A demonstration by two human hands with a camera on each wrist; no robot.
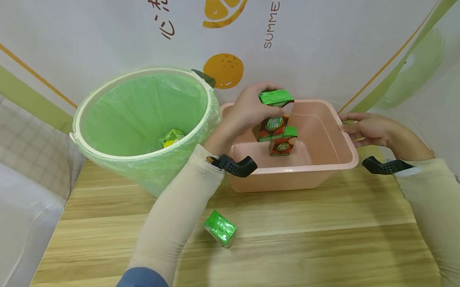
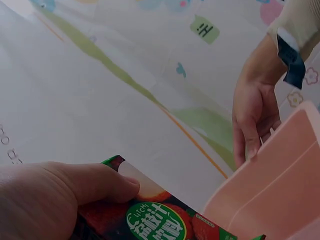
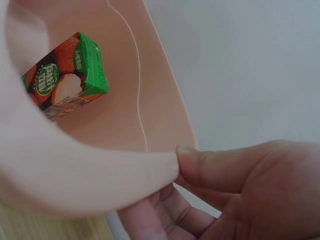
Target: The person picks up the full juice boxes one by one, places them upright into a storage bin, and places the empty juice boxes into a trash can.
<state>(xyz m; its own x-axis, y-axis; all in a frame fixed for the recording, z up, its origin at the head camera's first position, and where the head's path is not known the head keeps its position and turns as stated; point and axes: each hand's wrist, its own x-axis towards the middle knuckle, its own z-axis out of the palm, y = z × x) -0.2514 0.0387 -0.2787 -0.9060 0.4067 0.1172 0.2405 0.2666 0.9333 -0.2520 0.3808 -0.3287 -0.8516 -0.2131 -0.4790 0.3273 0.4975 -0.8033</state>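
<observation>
My left hand [image 1: 251, 104] grips a litchi juice carton [image 1: 277, 97] with a green top, held upright over the pink basin [image 1: 282, 181]. In the left wrist view the thumb lies across the carton's printed side [image 2: 155, 220]. Inside the basin stands a second juice carton [image 1: 282, 147] of the same red and green print, partly covered by the held one. On the basin's right side, my right hand [image 1: 371, 129] pinches the rim, thumb on top and fingers beneath, as the right wrist view shows closely.
Left of the basin stands a bin [image 1: 143, 156] lined with a green plastic bag, with a green and yellow carton [image 1: 172, 137] inside. Another green-topped carton [image 1: 221, 227] is on the wooden table [image 1: 325, 252] in front. A printed cloth [image 1: 313, 48] hangs behind.
</observation>
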